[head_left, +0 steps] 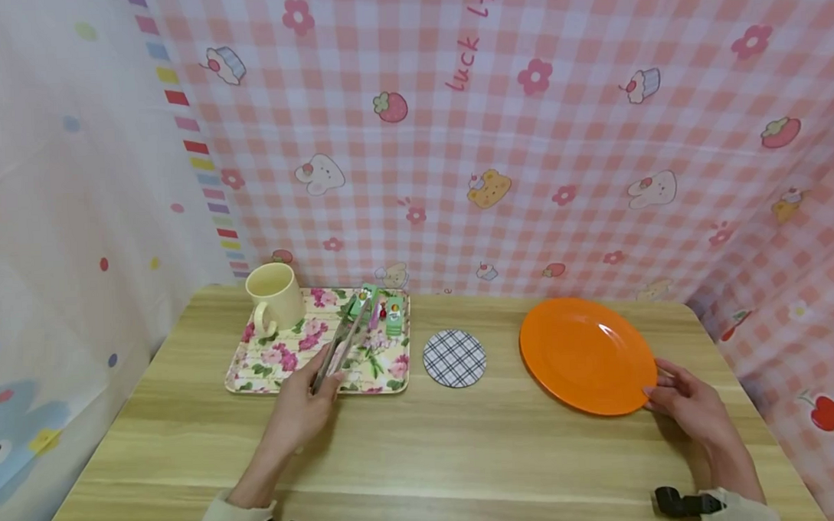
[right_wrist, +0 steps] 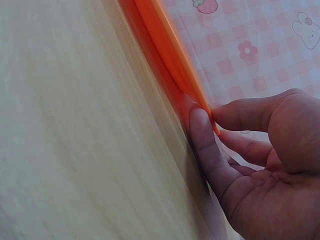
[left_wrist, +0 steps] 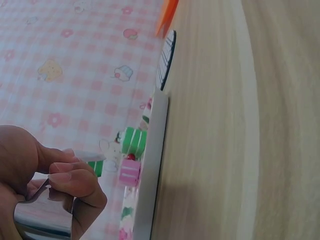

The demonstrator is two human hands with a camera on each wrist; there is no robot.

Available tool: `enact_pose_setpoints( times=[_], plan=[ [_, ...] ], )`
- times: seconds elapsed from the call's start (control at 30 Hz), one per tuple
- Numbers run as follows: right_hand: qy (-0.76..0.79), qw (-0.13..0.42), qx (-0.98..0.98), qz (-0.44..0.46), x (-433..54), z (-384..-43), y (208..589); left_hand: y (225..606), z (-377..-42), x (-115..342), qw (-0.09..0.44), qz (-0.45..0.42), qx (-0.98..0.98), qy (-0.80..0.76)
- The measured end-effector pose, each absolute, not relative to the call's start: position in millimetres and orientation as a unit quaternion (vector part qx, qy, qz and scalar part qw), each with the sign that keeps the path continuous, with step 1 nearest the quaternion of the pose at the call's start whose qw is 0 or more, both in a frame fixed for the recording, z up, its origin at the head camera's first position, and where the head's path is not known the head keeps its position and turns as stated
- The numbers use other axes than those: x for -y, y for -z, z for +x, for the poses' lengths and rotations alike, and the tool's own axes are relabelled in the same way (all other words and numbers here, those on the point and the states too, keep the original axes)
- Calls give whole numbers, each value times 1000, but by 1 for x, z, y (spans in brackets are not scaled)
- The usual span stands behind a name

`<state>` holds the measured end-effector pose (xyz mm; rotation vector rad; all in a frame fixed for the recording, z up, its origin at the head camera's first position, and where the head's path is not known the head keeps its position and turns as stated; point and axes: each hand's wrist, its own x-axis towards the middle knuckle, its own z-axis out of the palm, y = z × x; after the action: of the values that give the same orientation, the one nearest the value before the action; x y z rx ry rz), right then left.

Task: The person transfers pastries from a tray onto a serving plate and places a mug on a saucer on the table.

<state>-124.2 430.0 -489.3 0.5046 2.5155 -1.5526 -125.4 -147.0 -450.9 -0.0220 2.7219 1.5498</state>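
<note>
My left hand (head_left: 308,402) grips metal tongs (head_left: 342,343) over the floral tray (head_left: 269,381). The tongs' tips reach a green toy cake slice (head_left: 365,297); whether they squeeze it I cannot tell. Beside it on the tray are a second green slice (head_left: 394,316) and a pink slice (left_wrist: 130,172), the latter plainer in the left wrist view. At the right, my right hand (head_left: 691,404) pinches the rim of an orange plate (head_left: 586,354) between thumb and fingers, as the right wrist view (right_wrist: 202,112) confirms.
A pale yellow mug (head_left: 276,296) stands at the tray's back left corner. Between tray and plate lies a round checked coaster (head_left: 455,359). A pink gingham curtain (head_left: 455,159) hangs behind the wooden table (head_left: 451,458), and a white one hangs at the left.
</note>
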Motion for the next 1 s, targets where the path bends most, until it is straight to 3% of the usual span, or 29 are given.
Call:
enact_pose_setpoints(
  times=[1.0],
  plan=[
    [513, 69, -838, 169, -427, -123, 486, 454, -120, 108, 27, 25, -857, -513]
  ],
)
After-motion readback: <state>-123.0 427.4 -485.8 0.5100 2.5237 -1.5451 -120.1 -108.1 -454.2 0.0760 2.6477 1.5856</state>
